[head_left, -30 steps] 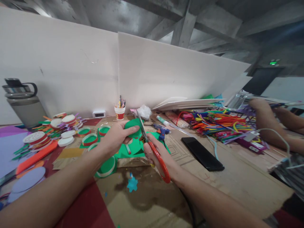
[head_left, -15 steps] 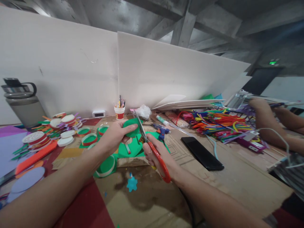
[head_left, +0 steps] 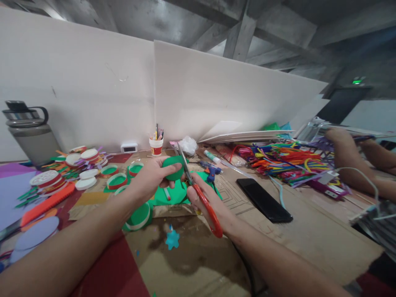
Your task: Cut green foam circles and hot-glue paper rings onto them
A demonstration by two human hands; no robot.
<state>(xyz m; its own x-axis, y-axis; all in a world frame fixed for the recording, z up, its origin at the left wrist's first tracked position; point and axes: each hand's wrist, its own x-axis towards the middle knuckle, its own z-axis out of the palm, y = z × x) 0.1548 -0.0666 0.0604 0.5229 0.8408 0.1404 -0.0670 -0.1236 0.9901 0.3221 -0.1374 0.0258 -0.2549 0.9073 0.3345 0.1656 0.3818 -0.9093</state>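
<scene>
Between the thumb and fingers of my left hand [head_left: 151,177] is a rounded green sheet piece [head_left: 175,175], held above the table. My right hand [head_left: 206,194] grips red-handled scissors [head_left: 210,216], their blades pointing up and away along the right edge of that piece. Fingers hide part of the handles. Below both hands lie larger green sheets [head_left: 173,196]. Green discs with red-and-white rims stand to the left, among them a green ring piece [head_left: 139,216] near my left forearm. A blue flower-shaped piece [head_left: 172,239] lies on the cardboard in front.
Right of my hands are a blue glue gun [head_left: 213,173], a black phone [head_left: 262,200] and a heap of pipe cleaners [head_left: 287,159]. An orange cutter [head_left: 48,205] and a bottle [head_left: 32,140] are left. Another person's arm [head_left: 349,156] reaches in at far right.
My left hand and the green piece have shifted slightly right, and the piece's edge beside the blades looks rounder. The scissor blades stand a little more upright.
</scene>
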